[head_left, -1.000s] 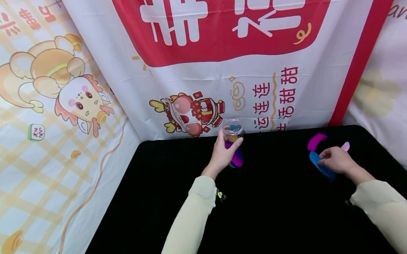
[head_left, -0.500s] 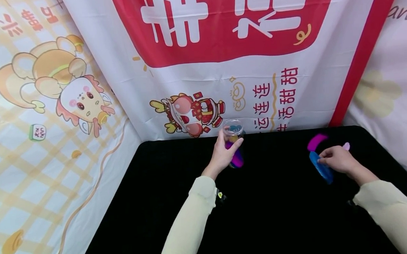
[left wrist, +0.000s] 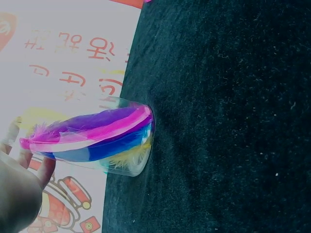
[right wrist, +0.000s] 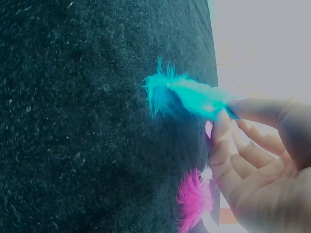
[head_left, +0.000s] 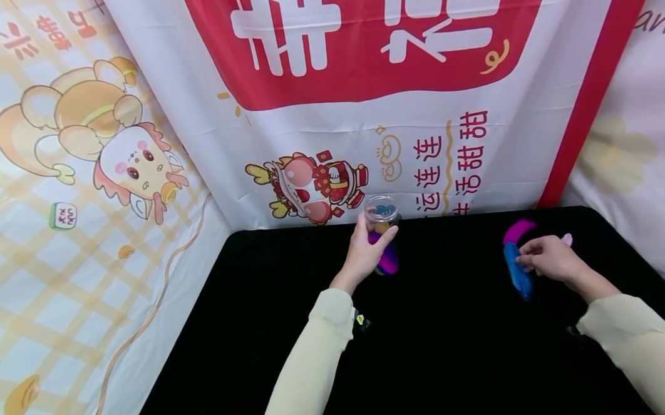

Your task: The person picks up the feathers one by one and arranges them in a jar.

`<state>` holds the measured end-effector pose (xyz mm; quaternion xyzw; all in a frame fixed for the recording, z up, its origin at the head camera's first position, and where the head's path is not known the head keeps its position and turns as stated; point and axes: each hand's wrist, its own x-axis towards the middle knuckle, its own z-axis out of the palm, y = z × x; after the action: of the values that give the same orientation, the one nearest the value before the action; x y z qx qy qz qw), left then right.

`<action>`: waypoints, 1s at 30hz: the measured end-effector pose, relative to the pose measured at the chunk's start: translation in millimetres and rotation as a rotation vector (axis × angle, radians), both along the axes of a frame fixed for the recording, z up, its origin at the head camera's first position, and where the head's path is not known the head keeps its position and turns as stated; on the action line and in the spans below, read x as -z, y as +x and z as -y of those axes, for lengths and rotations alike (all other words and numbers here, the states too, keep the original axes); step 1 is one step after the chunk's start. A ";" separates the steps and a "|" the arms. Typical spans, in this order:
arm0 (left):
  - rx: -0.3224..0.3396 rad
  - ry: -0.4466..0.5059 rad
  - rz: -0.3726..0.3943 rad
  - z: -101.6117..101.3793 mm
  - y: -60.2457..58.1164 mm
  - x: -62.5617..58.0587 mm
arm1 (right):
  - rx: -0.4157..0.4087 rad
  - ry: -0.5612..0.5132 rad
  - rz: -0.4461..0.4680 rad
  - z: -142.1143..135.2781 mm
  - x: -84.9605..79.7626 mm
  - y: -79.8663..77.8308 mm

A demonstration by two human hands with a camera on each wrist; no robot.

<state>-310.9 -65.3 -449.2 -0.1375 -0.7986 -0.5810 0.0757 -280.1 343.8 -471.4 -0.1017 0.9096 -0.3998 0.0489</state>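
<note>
My left hand [head_left: 361, 248] grips an upright clear plastic cup [head_left: 382, 210] near the back edge of the black table. Through its wall the left wrist view shows purple, magenta, blue and yellow feathers [left wrist: 90, 130] inside. At the right, my right hand [head_left: 551, 260] pinches a blue feather [head_left: 519, 276] between thumb and forefinger. Its fluffy end [right wrist: 163, 92] points away from the fingers in the right wrist view. A magenta feather [head_left: 518, 230] lies just beyond the blue one. Behind the right hand a pale pink feather [head_left: 567, 239] shows only in part.
The black cloth-covered table [head_left: 430, 353] spreads below both arms. A printed white and red cloth [head_left: 316, 120] hangs right behind its back edge. A patterned cloth [head_left: 48, 279] hangs at the left, and another pale cloth [head_left: 638, 216] at the right.
The blue feather in my right hand has swung, its lower end moving left, so it hangs more upright. The left hand and cup have stayed in place.
</note>
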 end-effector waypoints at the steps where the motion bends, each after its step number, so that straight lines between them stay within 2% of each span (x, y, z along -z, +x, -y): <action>1: 0.000 0.001 -0.002 0.0 0.1 0.0 | 0.000 -0.001 0.000 0.3 -0.3 0.3; 18: 0.010 0.024 -0.006 -0.1 2.2 -0.1 | 0.033 -0.157 0.006 7.2 0.0 3.2; 30: 0.018 0.033 -0.018 -1.2 3.4 -1.3 | 0.057 -0.198 -0.018 10.3 -4.7 2.2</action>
<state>-307.6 -64.1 -447.9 -0.1486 -0.7869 -0.5936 0.0800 -277.9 333.5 -466.8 -0.0838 0.8687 -0.4878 0.0190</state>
